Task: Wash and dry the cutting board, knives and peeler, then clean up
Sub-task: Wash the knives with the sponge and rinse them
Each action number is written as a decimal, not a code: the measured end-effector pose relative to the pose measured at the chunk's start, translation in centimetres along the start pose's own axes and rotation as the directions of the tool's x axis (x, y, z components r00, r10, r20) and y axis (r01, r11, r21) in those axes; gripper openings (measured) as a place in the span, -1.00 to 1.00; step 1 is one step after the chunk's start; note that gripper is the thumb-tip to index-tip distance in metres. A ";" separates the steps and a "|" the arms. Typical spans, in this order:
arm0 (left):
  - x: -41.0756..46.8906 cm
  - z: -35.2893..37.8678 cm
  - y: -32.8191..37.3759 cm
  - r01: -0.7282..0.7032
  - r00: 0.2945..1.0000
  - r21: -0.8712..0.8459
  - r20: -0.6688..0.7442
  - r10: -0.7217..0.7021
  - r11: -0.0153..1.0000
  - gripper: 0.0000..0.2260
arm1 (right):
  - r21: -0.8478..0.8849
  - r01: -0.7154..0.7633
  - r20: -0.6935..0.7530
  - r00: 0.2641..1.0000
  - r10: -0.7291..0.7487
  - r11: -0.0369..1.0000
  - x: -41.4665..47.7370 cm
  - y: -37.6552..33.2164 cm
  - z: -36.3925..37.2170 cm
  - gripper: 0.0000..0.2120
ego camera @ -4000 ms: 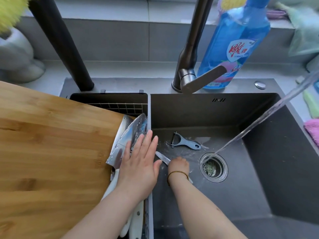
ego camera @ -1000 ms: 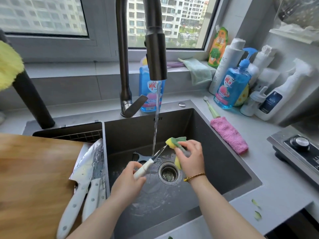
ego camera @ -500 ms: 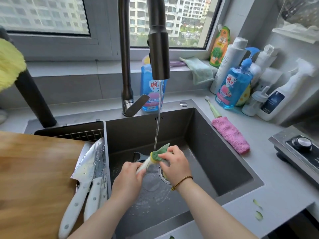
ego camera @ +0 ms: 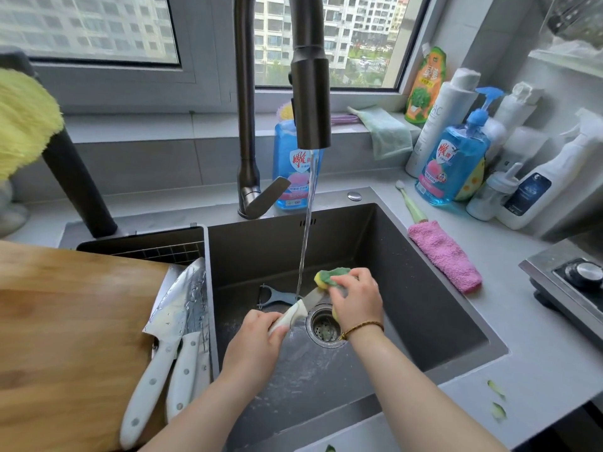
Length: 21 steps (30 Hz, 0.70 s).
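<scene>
My left hand (ego camera: 257,340) grips the white handle of a small knife (ego camera: 295,313) over the dark sink (ego camera: 424,305), under the running water. My right hand (ego camera: 357,298) holds a yellow-green sponge (ego camera: 326,276) wrapped over the knife's blade, whose tip is hidden. A blue-grey peeler (ego camera: 277,296) lies on the sink floor behind the knife. Two large white-handled knives (ego camera: 176,337) lie at the sink's left edge, beside the wooden cutting board (ego camera: 71,337).
The tap (ego camera: 310,102) runs above the drain (ego camera: 324,326). A pink cloth (ego camera: 445,256) lies on the right counter, with soap bottles (ego camera: 453,164) behind it and a stove (ego camera: 574,288) far right. Green peel scraps (ego camera: 497,399) lie near the front edge.
The sponge in my right hand has slid along the blade away from the handle, toward the tip. My left hand keeps its hold on the handle.
</scene>
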<state>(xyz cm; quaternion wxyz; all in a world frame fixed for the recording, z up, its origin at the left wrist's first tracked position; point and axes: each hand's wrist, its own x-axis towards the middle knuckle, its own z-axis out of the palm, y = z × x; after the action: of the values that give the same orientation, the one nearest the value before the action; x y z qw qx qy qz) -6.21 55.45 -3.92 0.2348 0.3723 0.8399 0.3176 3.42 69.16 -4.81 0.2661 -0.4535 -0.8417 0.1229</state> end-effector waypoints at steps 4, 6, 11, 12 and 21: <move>0.4 -0.2 -0.3 0.002 0.999 -0.020 -0.042 -0.003 1.000 -0.71 | 0.105 0.179 0.080 0.979 -0.188 0.978 -1.5 -2.0 0.3 -0.87; 0.5 0.1 -0.5 -0.001 0.999 -0.033 -0.049 0.000 0.999 -0.70 | 0.052 0.176 0.084 0.980 -0.180 0.983 -1.0 -1.3 0.0 -0.83; 0.2 0.6 -0.6 -0.004 1.000 -0.061 -0.009 0.004 0.998 -0.72 | -0.003 0.113 0.005 0.994 -0.113 0.994 -0.8 -0.5 0.2 -0.79; 0.4 0.6 -0.6 -0.002 1.000 -0.059 -0.010 0.001 0.998 -0.73 | 0.013 0.129 0.083 0.988 -0.129 0.992 -1.2 -1.2 0.0 -0.81; -0.5 1.2 0.0 -0.056 0.997 -0.108 0.046 0.061 0.993 -0.74 | 0.000 -0.092 -0.048 0.995 0.092 0.996 -1.6 1.4 -4.0 -0.86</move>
<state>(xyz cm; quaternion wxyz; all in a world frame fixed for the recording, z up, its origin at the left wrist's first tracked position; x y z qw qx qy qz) -5.11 55.50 -4.68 0.2654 0.3913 0.8045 0.3595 7.34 68.50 -2.70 0.2796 -0.4948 -0.8136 0.1232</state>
